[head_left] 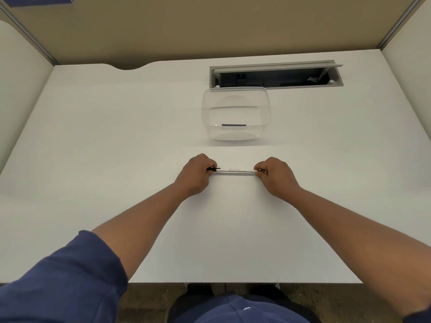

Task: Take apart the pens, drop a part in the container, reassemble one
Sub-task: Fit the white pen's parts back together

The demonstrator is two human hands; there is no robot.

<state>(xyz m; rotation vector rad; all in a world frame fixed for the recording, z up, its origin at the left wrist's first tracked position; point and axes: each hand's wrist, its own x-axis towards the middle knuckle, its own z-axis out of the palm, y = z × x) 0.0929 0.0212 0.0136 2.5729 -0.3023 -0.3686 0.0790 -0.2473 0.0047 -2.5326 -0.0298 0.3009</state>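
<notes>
A white pen [235,171] with small black print lies level just above the white desk, held at both ends. My left hand [196,173] pinches its left end, where a black cap or clip [213,169] shows. My right hand [275,176] pinches the right end, which is hidden under the fingers. Beyond the pen stands a clear plastic container [235,92], open at the top. A short dark pen part [234,125] lies on its bottom near the front wall.
A grey cable hatch [275,75] with its flap raised is set into the desk behind the container. Beige partition walls close in the desk at the back and both sides. The desk's front edge [233,282] runs close to my body.
</notes>
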